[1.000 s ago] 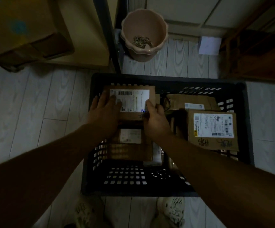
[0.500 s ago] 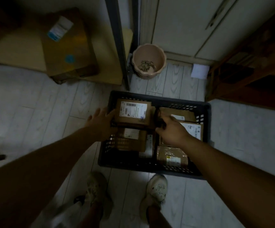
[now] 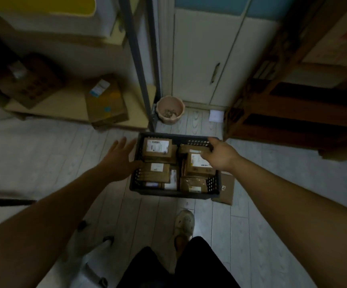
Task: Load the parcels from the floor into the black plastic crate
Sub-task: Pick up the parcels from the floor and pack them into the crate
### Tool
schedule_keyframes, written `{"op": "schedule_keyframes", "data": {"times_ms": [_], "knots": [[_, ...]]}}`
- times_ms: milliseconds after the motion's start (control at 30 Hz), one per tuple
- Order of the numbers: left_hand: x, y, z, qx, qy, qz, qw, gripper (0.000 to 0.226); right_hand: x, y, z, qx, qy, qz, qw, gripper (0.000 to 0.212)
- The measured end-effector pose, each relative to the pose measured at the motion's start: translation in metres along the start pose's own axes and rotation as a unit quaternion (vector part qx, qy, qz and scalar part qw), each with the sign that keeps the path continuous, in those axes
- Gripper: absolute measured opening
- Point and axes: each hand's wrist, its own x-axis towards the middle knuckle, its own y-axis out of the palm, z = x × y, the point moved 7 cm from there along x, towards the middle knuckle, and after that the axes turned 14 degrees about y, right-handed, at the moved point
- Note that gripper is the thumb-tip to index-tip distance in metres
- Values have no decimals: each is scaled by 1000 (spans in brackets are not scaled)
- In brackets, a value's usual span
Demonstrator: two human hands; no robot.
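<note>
The black plastic crate (image 3: 173, 193) stands on the pale floor ahead of my feet, filled with several brown cardboard parcels. A labelled parcel (image 3: 157, 150) lies on top at its far left. My left hand (image 3: 119, 157) hovers just left of the crate with fingers spread, holding nothing. My right hand (image 3: 220, 155) hangs over the crate's far right corner above a labelled parcel (image 3: 198, 168), fingers relaxed, nothing held. A flat brown parcel (image 3: 226, 189) lies on the floor against the crate's right side, partly hidden by it.
A pink pot (image 3: 170, 109) sits beyond the crate beside a dark metal post (image 3: 139, 63). Low shelves at left hold cardboard boxes (image 3: 106, 102). A dark wooden shelf unit (image 3: 293, 113) stands at right. White cabinet doors (image 3: 208, 59) close the back. My shoe (image 3: 185, 222) is near the crate.
Both hands have come off the labelled parcel, which now lies in the crate. My view has risen and pulled back, so the crate looks smaller and farther away.
</note>
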Motion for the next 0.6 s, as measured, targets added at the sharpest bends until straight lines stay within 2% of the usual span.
{"op": "schedule_keyframes", "data": {"times_ms": [67,133,300,600], "knots": [[-24,-8,-33,25,43,3,999,74,-41,-13,-9,5,-5,-28,1000,58],[-48,-13,-58,58,74,5,996,73,-80,-21,-25,0,2,-58,998,62],[-91,-12,-91,63,95,-11,993,80,-160,-36,-69,-9,6,-92,996,63],[-116,21,-217,57,165,-36,984,81,-216,-82,-189,10,38,-119,992,69]]}}
